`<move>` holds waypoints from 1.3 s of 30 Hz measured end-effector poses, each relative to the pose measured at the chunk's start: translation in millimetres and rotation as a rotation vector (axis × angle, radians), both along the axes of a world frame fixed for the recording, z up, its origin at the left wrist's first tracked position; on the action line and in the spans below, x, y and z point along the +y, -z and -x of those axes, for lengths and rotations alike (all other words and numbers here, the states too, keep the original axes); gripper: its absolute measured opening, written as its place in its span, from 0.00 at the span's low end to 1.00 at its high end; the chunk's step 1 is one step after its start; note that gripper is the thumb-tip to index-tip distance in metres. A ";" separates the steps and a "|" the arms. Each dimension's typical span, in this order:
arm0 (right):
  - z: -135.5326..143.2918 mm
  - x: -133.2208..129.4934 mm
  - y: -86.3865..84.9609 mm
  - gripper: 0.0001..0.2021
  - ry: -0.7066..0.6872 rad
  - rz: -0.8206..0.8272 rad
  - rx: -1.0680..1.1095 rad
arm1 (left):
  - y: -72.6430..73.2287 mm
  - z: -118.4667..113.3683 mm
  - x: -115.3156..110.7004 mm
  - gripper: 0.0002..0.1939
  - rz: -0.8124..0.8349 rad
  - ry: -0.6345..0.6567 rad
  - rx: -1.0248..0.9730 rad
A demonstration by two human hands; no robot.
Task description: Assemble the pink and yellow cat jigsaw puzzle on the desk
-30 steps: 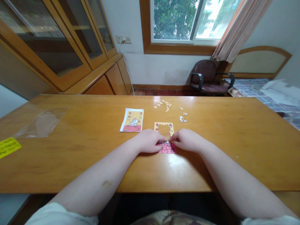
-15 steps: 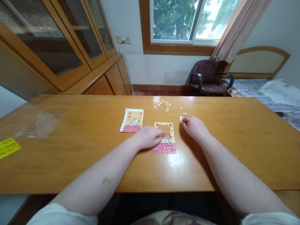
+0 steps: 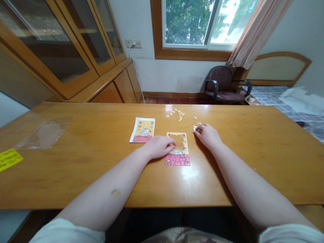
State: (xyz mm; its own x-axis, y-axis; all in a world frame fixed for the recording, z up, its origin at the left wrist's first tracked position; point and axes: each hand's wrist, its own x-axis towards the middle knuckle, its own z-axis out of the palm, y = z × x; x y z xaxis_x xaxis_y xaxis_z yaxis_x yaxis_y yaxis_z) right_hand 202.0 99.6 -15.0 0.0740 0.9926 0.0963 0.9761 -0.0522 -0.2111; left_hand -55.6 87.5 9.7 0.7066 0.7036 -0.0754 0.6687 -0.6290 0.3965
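On the table lies a partly assembled jigsaw puzzle (image 3: 177, 159), pink at the bottom and yellow round its frame, with a gap in the upper middle. My left hand (image 3: 160, 147) rests over its left edge, fingers stretched toward the gap and thumb apart; I see nothing in it. My right hand (image 3: 208, 135) is to the right of the puzzle, thumb and fingertips closed round a small pale puzzle piece, which they mostly hide. A few whitish loose pieces (image 3: 194, 128) lie right beside those fingertips.
More loose yellow pieces (image 3: 179, 114) lie scattered farther back. A printed picture sheet (image 3: 142, 130) sits left of the puzzle. On the left are a clear plastic bag (image 3: 48, 133) and a yellow label (image 3: 9, 160). A brown armchair (image 3: 219, 82) stands beyond the table (image 3: 101, 116).
My left hand has drawn back slightly left, uncovering more of the gap. My right hand has shifted a little left and its thumb has come forward among the whitish pieces.
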 end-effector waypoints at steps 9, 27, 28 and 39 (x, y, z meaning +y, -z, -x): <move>-1.1 1.6 3.6 0.12 -0.026 -0.044 0.003 | -0.6 -0.5 0.0 0.15 0.015 -0.004 -0.001; -6.1 6.2 13.1 0.14 -0.092 -0.094 0.150 | 0.5 1.5 0.8 0.15 0.017 -0.002 -0.012; -5.4 6.5 13.3 0.12 -0.098 -0.079 0.147 | 0.6 1.5 0.8 0.15 0.015 -0.002 -0.012; -6.6 3.2 7.0 0.15 -0.174 -0.061 0.188 | -0.8 0.8 0.4 0.15 0.010 0.000 -0.002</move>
